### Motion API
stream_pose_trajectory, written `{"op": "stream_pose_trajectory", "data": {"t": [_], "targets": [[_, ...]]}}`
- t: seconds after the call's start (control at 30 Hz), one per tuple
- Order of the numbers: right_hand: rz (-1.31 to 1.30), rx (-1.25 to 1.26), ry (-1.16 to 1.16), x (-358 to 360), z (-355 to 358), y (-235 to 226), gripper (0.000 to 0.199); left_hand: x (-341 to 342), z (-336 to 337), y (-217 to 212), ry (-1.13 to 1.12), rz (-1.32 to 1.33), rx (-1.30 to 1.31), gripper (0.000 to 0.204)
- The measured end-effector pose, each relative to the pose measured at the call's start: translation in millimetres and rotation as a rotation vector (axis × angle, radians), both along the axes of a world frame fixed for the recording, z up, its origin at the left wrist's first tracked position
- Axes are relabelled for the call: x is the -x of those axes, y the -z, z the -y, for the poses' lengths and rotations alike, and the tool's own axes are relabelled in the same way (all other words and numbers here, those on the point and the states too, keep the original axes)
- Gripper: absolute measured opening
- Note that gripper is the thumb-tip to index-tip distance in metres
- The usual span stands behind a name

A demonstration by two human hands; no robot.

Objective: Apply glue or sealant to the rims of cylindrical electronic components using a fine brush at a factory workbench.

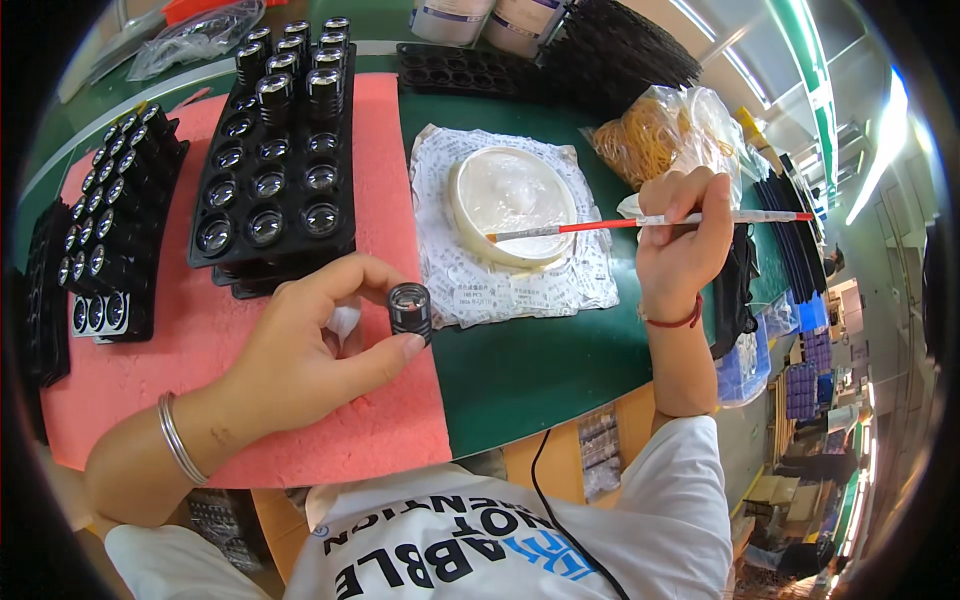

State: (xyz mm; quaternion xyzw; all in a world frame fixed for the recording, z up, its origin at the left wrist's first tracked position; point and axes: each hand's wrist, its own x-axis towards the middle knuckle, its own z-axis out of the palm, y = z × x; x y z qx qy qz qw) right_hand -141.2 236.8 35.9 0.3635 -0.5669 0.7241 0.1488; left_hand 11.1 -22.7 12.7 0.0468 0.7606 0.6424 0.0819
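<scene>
My left hand (318, 335) pinches a short black cylindrical part (410, 308), like a flashlight head, between thumb and forefinger over the pink foam sheet (345, 430). Its round lens-like end faces up, and a scrap of white material shows among the curled fingers. A thin paintbrush (610, 226) with a red and silver handle is gripped in my right hand (685, 240). The brush tip reaches over the rim of a round white dish (462, 215) of pale, clear-looking stuff; whether it touches the contents I cannot tell. The dish rests on printed paper (500, 295).
Left of the dish, a black tray (205, 250) holds several cylindrical parts, some standing taller. Another filled tray (150, 220) lies farther left. At the back are an empty-celled black tray (460, 72), white tubs (450, 22) and stacked black trays (620, 55). A bag of rubber bands (660, 135) sits right.
</scene>
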Motion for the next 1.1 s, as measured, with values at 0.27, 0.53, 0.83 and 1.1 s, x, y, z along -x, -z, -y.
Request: {"op": "stream_pose_trajectory", "data": {"t": [0.27,0.53,0.83,1.1], "targets": [[-0.018,-0.03,0.008,0.2,0.2,-0.5,0.042,-0.4,-2.7,8.9,-0.068,-0.078,-0.034,0.022],[-0.023,-0.022,0.008,0.6,-0.1,0.4,0.041,-0.8,-1.6,2.2,-0.018,0.006,-0.001,0.024],[-0.035,-0.154,-0.032,0.6,0.5,-0.6,0.04,-0.2,-0.8,1.3,-0.01,0.02,-0.005,0.025],[-0.028,-0.192,0.004,-2.2,-0.7,-0.8,0.042,-1.0,-3.0,4.1,-0.057,-0.031,-0.031,0.021]]}}
